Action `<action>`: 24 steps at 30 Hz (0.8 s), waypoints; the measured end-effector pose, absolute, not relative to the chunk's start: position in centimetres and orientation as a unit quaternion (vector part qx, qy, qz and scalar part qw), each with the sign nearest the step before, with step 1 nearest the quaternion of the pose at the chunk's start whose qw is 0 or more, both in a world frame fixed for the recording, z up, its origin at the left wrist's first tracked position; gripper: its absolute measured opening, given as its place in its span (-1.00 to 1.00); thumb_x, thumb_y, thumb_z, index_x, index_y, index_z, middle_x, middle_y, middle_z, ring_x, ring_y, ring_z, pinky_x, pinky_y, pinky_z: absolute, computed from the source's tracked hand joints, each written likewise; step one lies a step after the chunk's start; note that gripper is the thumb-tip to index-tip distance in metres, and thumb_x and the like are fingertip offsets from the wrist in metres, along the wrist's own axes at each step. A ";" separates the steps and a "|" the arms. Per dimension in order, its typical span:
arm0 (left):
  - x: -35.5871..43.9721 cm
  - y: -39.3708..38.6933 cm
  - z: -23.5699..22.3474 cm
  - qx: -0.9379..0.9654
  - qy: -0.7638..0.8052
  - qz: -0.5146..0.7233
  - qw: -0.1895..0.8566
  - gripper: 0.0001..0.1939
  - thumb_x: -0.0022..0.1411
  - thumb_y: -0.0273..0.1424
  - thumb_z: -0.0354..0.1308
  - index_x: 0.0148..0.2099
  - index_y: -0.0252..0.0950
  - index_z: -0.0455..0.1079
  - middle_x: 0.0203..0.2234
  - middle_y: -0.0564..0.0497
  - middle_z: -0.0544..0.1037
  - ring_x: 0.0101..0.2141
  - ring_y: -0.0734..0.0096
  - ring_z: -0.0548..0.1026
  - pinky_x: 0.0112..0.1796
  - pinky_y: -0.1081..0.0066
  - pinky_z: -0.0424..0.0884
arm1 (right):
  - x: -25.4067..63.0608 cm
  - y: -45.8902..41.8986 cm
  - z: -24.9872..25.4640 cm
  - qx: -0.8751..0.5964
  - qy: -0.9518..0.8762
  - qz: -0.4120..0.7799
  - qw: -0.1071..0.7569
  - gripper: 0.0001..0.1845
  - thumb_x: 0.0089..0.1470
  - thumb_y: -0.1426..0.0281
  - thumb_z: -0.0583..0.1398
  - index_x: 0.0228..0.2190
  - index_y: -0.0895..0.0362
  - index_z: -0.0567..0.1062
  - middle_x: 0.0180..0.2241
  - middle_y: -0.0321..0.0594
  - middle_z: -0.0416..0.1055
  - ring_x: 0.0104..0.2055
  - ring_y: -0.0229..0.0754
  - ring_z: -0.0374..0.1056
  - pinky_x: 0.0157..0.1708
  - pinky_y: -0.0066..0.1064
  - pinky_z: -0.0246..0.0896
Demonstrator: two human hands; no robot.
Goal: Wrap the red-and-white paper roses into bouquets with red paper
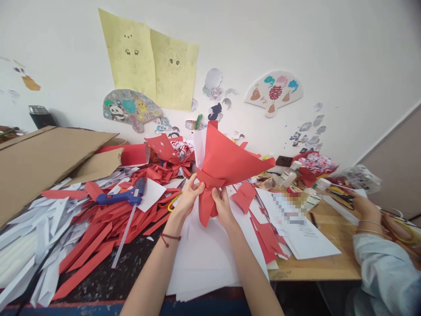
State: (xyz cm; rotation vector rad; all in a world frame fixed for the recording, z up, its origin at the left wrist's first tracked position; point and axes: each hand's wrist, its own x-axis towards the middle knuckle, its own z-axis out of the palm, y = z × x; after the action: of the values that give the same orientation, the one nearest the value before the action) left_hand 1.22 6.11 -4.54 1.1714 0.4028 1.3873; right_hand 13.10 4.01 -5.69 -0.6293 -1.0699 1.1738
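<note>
A red paper bouquet wrap stands upright between my hands, gathered at its narrow waist and flaring out above, with white paper showing at its left edge. My left hand grips the waist from the left, thumb on the front. From the right, my right hand closes on the same waist, its thumb pressed to the red paper. Below lies a stack of white paper sheets. A yellow scissor handle pokes out beside my left wrist. What the wrap contains is hidden.
A blue hot glue gun lies on red paper strips, beside white strips. Cardboard leans at left. Finished-looking bouquets stand at the back. At right, a co-worker's hand is near bottles and printed sheets.
</note>
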 end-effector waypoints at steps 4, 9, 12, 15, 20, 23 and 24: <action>1.2 5.9 -4.4 0.499 0.176 0.597 0.602 -0.44 0.20 -0.16 0.22 0.20 -0.17 0.26 0.00 -0.11 0.54 0.02 0.22 0.47 0.05 0.27 0.34 | 13.2 4.3 -6.0 -0.286 -0.465 0.517 0.660 -0.23 0.01 0.06 0.31 0.17 -0.06 0.19 0.08 -0.13 0.37 0.08 -0.05 0.37 0.03 -0.21 0.34; 1.1 6.1 -4.7 0.489 0.163 0.594 0.618 -0.39 0.16 -0.16 0.25 0.21 -0.17 0.23 -0.07 -0.09 0.57 -0.03 0.23 0.50 0.02 0.27 0.36 | 13.1 4.1 -6.0 -0.288 -0.470 0.516 0.655 -0.17 -0.01 0.06 0.33 0.20 -0.05 0.15 0.07 -0.12 0.39 0.07 -0.05 0.37 0.04 -0.22 0.33; 1.1 6.2 -4.8 0.492 0.153 0.602 0.610 -0.42 0.16 -0.19 0.27 0.18 -0.17 0.24 -0.07 -0.08 0.56 -0.03 0.27 0.50 0.01 0.29 0.35 | 13.1 3.8 -5.8 -0.288 -0.479 0.516 0.649 -0.19 0.02 0.07 0.31 0.21 -0.03 0.14 0.08 -0.11 0.37 0.08 -0.05 0.36 0.05 -0.22 0.32; 1.2 6.1 -4.8 0.495 0.158 0.605 0.604 -0.45 0.15 -0.18 0.27 0.15 -0.16 0.26 -0.06 -0.06 0.56 -0.03 0.29 0.49 0.01 0.32 0.34 | 13.1 3.7 -5.6 -0.294 -0.480 0.510 0.651 -0.19 0.02 0.07 0.31 0.20 -0.01 0.15 0.09 -0.09 0.36 0.11 -0.04 0.34 0.05 -0.22 0.32; 1.4 6.0 -4.7 0.487 0.164 0.612 0.601 -0.43 0.14 -0.18 0.28 0.16 -0.17 0.26 -0.06 -0.07 0.56 -0.03 0.28 0.49 0.02 0.30 0.34 | 13.1 4.0 -5.8 -0.293 -0.473 0.512 0.654 -0.19 -0.01 0.07 0.32 0.19 0.00 0.16 0.10 -0.08 0.35 0.12 -0.03 0.33 0.04 -0.23 0.33; 1.6 5.9 -4.6 0.482 0.167 0.615 0.601 -0.44 0.13 -0.17 0.28 0.15 -0.18 0.28 -0.04 -0.09 0.55 -0.02 0.25 0.48 0.02 0.28 0.35 | 13.1 4.3 -5.9 -0.300 -0.469 0.499 0.664 -0.19 -0.02 0.06 0.33 0.17 0.01 0.18 0.07 -0.08 0.38 0.13 -0.02 0.32 0.03 -0.24 0.34; 1.7 5.9 -4.6 0.482 0.165 0.614 0.603 -0.43 0.12 -0.17 0.28 0.15 -0.18 0.28 -0.03 -0.09 0.55 -0.01 0.23 0.48 0.02 0.27 0.35 | 13.0 4.4 -6.0 -0.299 -0.471 0.492 0.668 -0.19 -0.03 0.06 0.33 0.16 0.02 0.19 0.05 -0.07 0.39 0.12 -0.02 0.33 0.04 -0.24 0.33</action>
State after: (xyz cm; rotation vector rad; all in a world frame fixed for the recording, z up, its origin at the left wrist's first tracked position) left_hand 1.67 5.93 -4.59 1.1155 0.3829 1.4223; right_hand 13.05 4.40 -5.99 -0.6752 -1.0633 1.1094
